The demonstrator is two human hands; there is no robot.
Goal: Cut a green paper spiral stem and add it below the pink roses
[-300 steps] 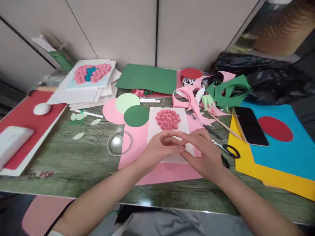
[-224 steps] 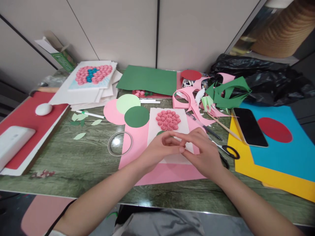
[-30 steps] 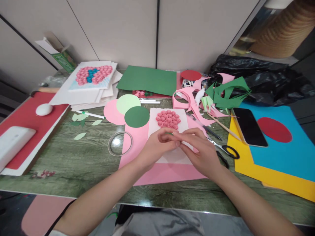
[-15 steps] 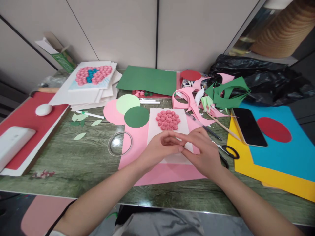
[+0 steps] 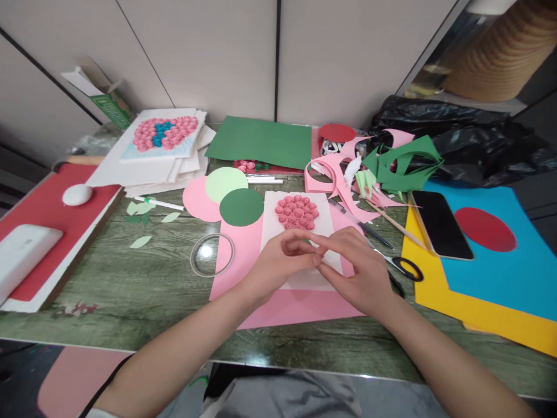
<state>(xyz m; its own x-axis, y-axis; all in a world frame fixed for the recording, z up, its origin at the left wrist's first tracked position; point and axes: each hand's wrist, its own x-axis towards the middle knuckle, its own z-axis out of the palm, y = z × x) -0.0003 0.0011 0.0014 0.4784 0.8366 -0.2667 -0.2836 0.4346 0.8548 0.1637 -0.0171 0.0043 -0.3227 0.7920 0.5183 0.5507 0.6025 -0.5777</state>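
Over the near part of the pink sheet (image 5: 300, 307), the left hand (image 5: 278, 261) and right hand (image 5: 361, 267) meet, fingers curled, tips touching. A green sliver (image 5: 307, 241) shows between them, perhaps paper; I cannot tell whether either hand grips it. Under them lies the white sheet (image 5: 268, 223), the pink rosettes (image 5: 298, 212) clustered on its far half. The ring (image 5: 192, 258) lies left, overlapping the pink sheet; the scissors (image 5: 393, 261) lie just right of the right hand. Farther right is the phone (image 5: 441, 224); far centre, the green sheet (image 5: 263, 141).
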